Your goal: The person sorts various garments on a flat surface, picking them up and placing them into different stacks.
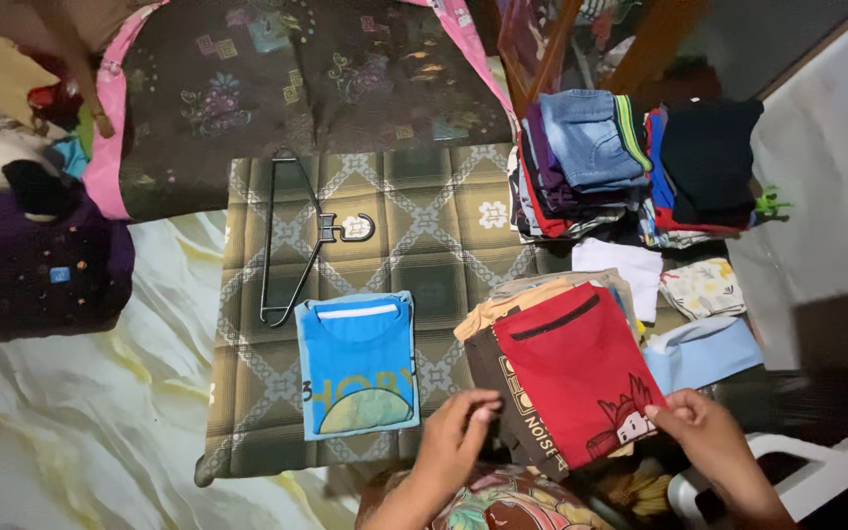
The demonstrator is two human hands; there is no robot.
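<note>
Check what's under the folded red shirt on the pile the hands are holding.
The red shirt tops a pile. Showing beneath it: a dark brown printed garment at its left edge and tan fabric behind. Left hand and right hand grip the pile's near edge. Anything lower is covered.

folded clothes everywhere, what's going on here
A person sits over a patterned green mat and has both hands on a folded red t-shirt that tops a small pile of folded clothes. The left hand holds the pile's near left edge, and the right hand grips the shirt's lower right corner. A folded blue t-shirt lies flat to the left, with a dark wire hanger beyond it. A taller stack of folded clothes sits at the far right.
</note>
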